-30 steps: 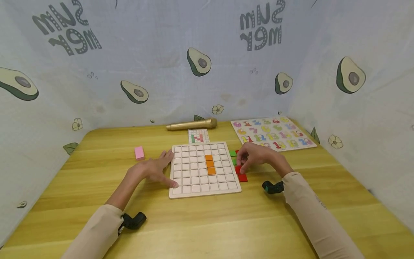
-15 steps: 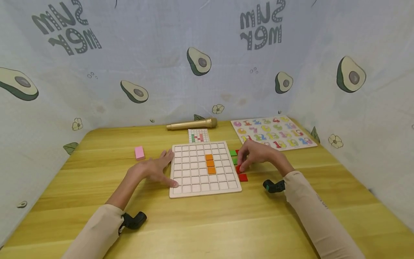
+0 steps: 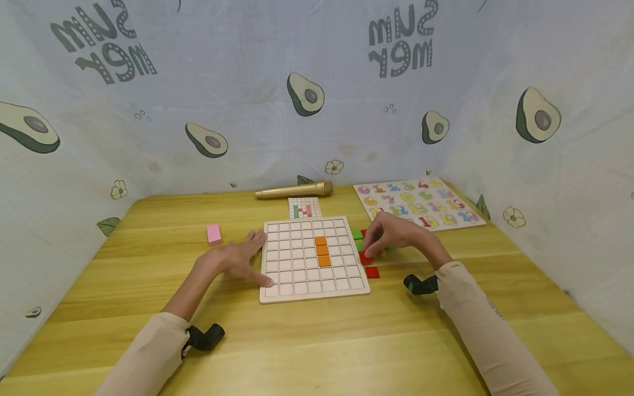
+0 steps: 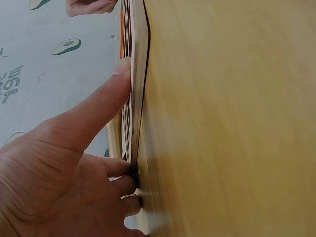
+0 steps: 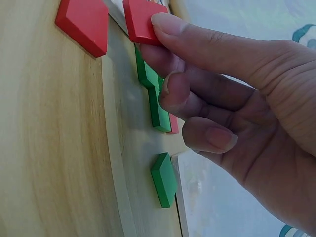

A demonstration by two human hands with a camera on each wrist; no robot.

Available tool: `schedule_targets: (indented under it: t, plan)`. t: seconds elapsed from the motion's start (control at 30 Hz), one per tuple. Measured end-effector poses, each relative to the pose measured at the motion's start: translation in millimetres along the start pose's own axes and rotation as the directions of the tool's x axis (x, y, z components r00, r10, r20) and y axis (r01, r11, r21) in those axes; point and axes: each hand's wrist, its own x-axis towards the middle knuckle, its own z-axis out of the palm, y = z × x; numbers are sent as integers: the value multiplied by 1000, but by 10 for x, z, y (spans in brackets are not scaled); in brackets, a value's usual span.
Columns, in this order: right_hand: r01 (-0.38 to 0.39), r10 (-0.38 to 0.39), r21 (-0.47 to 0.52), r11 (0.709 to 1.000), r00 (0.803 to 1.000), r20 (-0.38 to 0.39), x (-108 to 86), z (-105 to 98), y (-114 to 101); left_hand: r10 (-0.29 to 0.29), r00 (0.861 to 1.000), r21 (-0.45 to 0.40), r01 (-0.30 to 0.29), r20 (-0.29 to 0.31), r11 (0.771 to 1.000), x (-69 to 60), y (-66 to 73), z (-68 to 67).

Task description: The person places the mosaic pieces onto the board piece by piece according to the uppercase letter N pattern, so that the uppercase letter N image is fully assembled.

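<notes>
A pale wooden grid board (image 3: 297,275) lies on the table with several orange tiles (image 3: 323,250) in one column. My left hand (image 3: 233,258) rests at the board's left side, fingers spread, its thumb on the near left corner. In the left wrist view that thumb (image 4: 111,91) touches the board's edge. Right of the board, my right hand (image 3: 393,234) pinches a red tile (image 5: 143,22) between thumb and forefinger, the other fingers loosely bent. Another red tile (image 3: 372,272) lies nearer me. Green tiles (image 5: 159,108) lie beyond, partly hidden by the hand in the head view.
Behind the board lies a small pattern card (image 3: 304,208), with a gold microphone (image 3: 292,191) behind it. A number puzzle board (image 3: 421,201) lies at the back right. To the left is a pink block (image 3: 214,234). A printed cloth surrounds the table.
My right hand has lifted the red tile slightly off the table, and it now stands apart from the nearer red tile. The left hand and the board have not moved.
</notes>
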Motion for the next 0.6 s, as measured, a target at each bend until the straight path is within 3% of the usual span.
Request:
schedule_targets:
  t: [0.37,0.6]
  plan:
    - [50,-51,-14,999,998,-39,53,49,-64,-5,1000,-7,5,4,1000,15,27,-14]
    - [79,-79,-1,997,997,-15,158,127,-140,-11,1000,-5,11,-2,1000,-5,17,-4]
